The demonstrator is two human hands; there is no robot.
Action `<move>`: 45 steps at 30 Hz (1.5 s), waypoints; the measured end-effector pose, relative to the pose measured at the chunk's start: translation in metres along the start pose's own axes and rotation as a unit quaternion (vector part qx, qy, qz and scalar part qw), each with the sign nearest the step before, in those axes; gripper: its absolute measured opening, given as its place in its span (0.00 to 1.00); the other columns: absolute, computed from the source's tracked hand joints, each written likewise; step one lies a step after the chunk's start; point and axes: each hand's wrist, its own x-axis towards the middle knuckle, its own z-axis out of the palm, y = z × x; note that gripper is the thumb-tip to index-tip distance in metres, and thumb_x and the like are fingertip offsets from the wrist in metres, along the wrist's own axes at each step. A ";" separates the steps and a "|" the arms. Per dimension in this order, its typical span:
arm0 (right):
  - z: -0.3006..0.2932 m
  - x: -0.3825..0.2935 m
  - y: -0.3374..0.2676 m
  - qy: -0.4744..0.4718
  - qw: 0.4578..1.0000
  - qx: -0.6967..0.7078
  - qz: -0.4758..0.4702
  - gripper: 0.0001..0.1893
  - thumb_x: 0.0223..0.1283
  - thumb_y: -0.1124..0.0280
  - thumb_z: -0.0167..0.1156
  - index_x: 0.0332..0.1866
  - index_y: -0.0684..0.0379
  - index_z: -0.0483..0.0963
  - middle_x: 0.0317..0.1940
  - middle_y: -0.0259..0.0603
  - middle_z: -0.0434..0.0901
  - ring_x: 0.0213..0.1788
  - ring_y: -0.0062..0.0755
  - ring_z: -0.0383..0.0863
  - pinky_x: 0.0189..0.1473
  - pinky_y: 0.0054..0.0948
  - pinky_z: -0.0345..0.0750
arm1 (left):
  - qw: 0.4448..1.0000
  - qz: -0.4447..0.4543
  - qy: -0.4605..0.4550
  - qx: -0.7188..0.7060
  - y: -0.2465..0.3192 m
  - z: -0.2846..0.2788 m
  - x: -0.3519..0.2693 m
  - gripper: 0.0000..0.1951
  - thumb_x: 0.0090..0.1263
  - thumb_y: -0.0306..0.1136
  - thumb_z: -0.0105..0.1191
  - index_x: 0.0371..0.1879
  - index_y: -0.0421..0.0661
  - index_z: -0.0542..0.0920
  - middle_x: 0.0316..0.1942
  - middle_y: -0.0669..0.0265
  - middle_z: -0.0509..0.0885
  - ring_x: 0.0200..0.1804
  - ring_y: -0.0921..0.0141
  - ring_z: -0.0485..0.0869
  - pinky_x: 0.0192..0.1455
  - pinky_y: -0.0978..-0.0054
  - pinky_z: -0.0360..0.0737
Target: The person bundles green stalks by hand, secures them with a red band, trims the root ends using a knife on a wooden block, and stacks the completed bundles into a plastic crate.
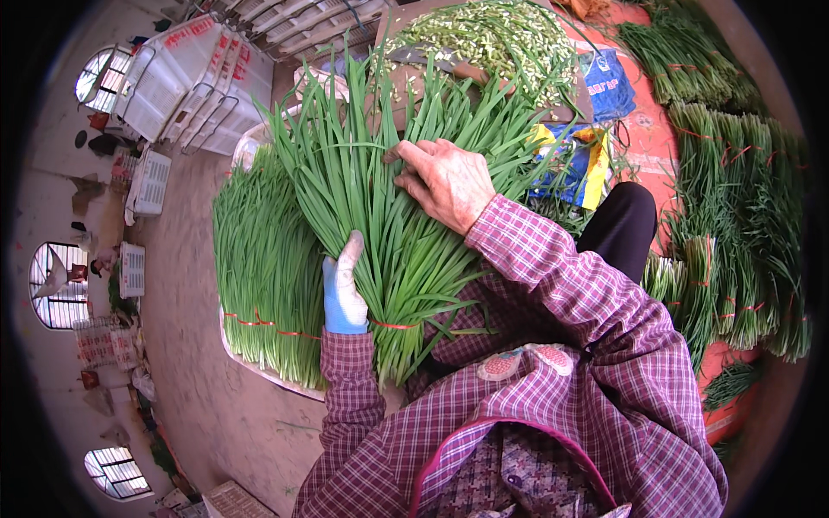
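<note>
My left hand [345, 285], in a white and blue glove, is closed around a bunch of green garlic chives [363, 194], its thumb lying across the leaves. A red band [395, 325] ties the lower stems near that hand. My bare right hand [450, 181] rests on the upper leaves, its fingers bent among them; whether they pinch a leaf cannot be told. Left of the bunch, more banded chives [265, 272] stand packed in a pale shallow container [301, 390].
Beyond the leaves, a knife [469, 71] lies on a board [583, 97] with chopped stem pieces [492, 32]. Tied chive bundles [732, 155] line a red sheet [647, 142] at right, near blue bags [605, 84]. White plastic crates [201, 84] are stacked at upper left.
</note>
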 end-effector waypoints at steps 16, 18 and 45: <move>0.009 0.012 0.000 -0.019 0.995 -0.029 -0.098 0.09 0.54 0.62 0.64 0.34 0.54 0.76 0.30 0.37 0.74 0.38 0.40 0.80 0.35 0.40 0.78 | 1.000 0.019 0.009 0.014 -0.006 -0.005 0.000 0.21 0.70 0.36 0.55 0.57 0.33 0.75 0.57 0.56 0.79 0.60 0.67 0.77 0.66 0.70 0.71; 0.008 0.012 0.000 -0.007 0.995 -0.022 -0.095 0.09 0.54 0.62 0.64 0.33 0.54 0.76 0.30 0.37 0.74 0.38 0.39 0.80 0.35 0.39 0.78 | 1.000 0.025 0.008 0.013 -0.010 -0.007 0.002 0.22 0.70 0.36 0.55 0.57 0.33 0.75 0.57 0.56 0.79 0.60 0.68 0.78 0.66 0.70 0.72; 0.037 -0.054 -0.042 -0.041 0.997 0.032 -0.061 0.24 0.61 0.55 0.59 0.61 0.49 0.72 0.46 0.46 0.75 0.50 0.45 0.73 0.55 0.46 0.68 | 0.965 0.136 -0.086 0.209 -0.028 -0.018 0.028 0.46 0.49 0.21 0.70 0.69 0.43 0.60 0.63 0.59 0.71 0.63 0.64 0.73 0.65 0.65 0.74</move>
